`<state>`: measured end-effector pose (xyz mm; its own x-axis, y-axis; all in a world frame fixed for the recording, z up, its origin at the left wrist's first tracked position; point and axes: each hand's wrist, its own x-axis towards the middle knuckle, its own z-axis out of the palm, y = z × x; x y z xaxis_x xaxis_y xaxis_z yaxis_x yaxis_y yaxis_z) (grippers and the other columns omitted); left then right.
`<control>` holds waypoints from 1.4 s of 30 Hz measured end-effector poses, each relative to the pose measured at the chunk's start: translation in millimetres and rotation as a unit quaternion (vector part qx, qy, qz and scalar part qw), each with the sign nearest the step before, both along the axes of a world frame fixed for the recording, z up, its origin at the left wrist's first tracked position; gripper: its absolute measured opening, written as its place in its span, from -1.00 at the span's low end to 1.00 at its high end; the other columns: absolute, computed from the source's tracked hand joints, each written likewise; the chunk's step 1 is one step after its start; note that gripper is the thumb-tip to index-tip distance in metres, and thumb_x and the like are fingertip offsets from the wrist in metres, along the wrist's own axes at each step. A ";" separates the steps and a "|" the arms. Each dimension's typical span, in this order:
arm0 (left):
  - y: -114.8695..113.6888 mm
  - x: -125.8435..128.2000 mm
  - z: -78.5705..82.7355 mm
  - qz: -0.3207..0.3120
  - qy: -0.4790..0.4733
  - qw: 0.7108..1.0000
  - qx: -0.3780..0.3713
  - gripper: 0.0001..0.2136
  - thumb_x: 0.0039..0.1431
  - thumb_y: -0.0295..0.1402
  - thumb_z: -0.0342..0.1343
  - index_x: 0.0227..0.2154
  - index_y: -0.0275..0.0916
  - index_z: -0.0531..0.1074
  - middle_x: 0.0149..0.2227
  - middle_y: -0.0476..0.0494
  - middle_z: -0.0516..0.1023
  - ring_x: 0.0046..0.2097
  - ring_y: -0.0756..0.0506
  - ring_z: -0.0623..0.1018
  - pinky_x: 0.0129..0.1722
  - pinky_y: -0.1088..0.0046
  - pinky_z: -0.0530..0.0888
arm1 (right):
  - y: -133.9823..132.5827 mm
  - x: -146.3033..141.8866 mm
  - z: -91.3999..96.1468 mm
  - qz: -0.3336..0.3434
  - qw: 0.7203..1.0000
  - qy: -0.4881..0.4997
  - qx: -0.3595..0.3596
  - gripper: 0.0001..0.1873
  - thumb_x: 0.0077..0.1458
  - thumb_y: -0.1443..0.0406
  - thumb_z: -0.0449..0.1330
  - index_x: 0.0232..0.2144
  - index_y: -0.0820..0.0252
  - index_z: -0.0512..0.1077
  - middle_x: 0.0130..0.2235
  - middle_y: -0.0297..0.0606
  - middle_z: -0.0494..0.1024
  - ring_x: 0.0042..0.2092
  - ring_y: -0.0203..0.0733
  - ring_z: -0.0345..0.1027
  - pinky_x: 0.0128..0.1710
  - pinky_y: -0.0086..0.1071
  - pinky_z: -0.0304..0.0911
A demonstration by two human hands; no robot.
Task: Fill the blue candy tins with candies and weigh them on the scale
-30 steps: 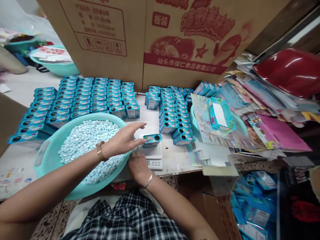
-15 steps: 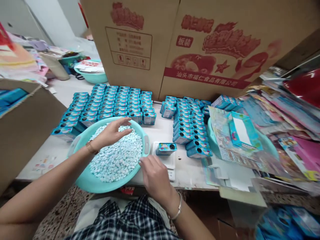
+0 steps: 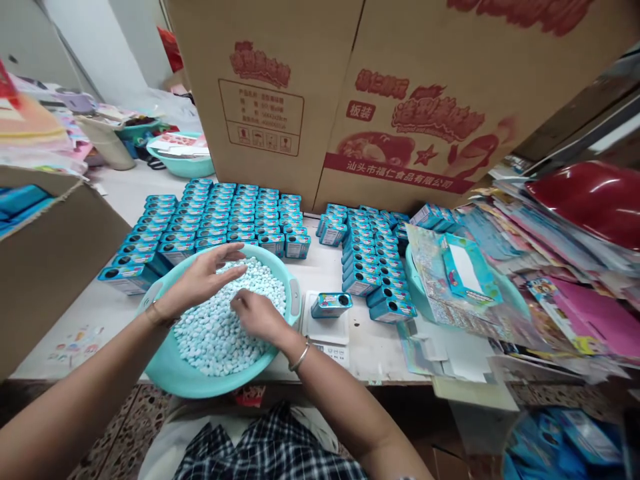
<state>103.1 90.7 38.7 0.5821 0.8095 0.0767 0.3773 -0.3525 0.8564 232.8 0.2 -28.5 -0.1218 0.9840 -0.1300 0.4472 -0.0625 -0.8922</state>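
A teal plastic basin (image 3: 170, 363) full of small pale blue candies (image 3: 220, 333) sits at the table's front edge. My left hand (image 3: 203, 277) hovers over the candies with its fingers spread and open. My right hand (image 3: 255, 313) rests on the candies with the fingers curled down into them; what they hold is hidden. To the right of the basin a small blue tin (image 3: 331, 304) with a round hole lies on a white scale (image 3: 327, 328).
Rows of identical blue tins (image 3: 220, 217) fill the table behind the basin, with a second group (image 3: 373, 257) to the right. Large cardboard cartons (image 3: 380, 93) stand behind. A teal tub (image 3: 515, 293) holding printed packaging sits at right, a cardboard box (image 3: 45, 260) at left.
My right hand moved left from beside the scale into the basin of candies. My left hand stayed over the candies. The view tilted slightly.
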 end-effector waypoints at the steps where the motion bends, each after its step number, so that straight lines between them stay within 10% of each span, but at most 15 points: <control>1: 1.4 -1.9 0.8 0.006 -0.012 1.000 -0.009 -0.35 0.06 0.01 0.21 0.14 -0.25 0.31 0.06 -0.31 0.51 0.09 -0.28 0.49 0.11 0.07 0.41 | 3.4 2.0 2.4 -0.041 0.988 0.145 -0.044 -0.84 0.21 0.22 0.02 -0.32 0.16 0.34 -0.39 -0.31 0.44 -0.39 -0.26 0.30 -0.45 -0.43 0.17; 6: 3.9 0.6 7.5 0.045 -0.088 0.992 -0.078 -0.35 0.01 -0.01 0.27 0.11 -0.25 0.35 0.00 -0.31 0.54 0.04 -0.28 0.52 0.07 0.08 0.44 | 9.3 10.8 15.2 -0.112 0.728 0.638 -0.224 -0.88 0.12 0.23 0.08 -0.38 0.15 0.26 -0.50 -0.43 0.29 -0.58 -0.40 0.07 -0.69 -0.59 -0.12; 11: -6.5 21.1 6.7 0.025 -0.100 0.989 -0.106 -0.39 0.03 -0.04 0.26 0.10 -0.25 0.36 -0.03 -0.27 0.55 0.03 -0.26 0.53 0.06 0.11 0.44 | -9.9 52.9 45.3 -0.126 0.618 0.759 -0.158 -0.79 0.24 0.25 0.01 -0.44 0.17 0.24 -0.53 -0.46 0.24 -0.64 -0.47 -0.05 -0.75 -0.65 -0.17; 19: -58.8 92.7 -11.4 -0.128 0.003 0.991 0.034 -0.46 0.14 -0.09 0.18 0.14 -0.18 0.31 0.06 -0.23 0.51 0.09 -0.22 0.49 0.13 0.17 0.39 | -52.0 155.7 66.6 -0.371 0.671 0.631 0.119 -0.71 0.20 0.10 0.14 -0.44 0.16 0.26 -0.57 -0.55 0.16 -0.67 -0.52 -0.12 -0.73 -0.63 -0.18; 30: -80.9 153.6 -36.7 -0.214 0.145 0.960 0.111 -0.31 0.02 -0.19 0.28 0.19 -0.30 0.22 0.17 -0.41 0.40 0.17 -0.33 0.42 0.13 0.10 0.38 | -49.9 154.6 28.7 -0.476 0.752 0.410 0.200 -0.58 0.14 -0.05 0.10 -0.50 0.13 0.22 -0.60 -0.55 0.12 -0.60 -0.44 0.03 -0.51 -0.48 0.15; 42: -59.4 118.7 -16.6 -0.185 0.112 0.971 0.098 -0.33 0.14 -0.04 0.14 0.24 -0.24 0.16 0.12 -0.29 0.43 0.14 -0.26 0.43 0.14 0.17 0.34 | -97.8 209.6 44.2 -0.406 0.660 0.609 0.170 -0.68 0.23 0.19 0.08 -0.53 0.13 0.16 -0.63 -0.59 0.03 -0.67 -0.47 -0.18 -0.70 -0.58 -0.16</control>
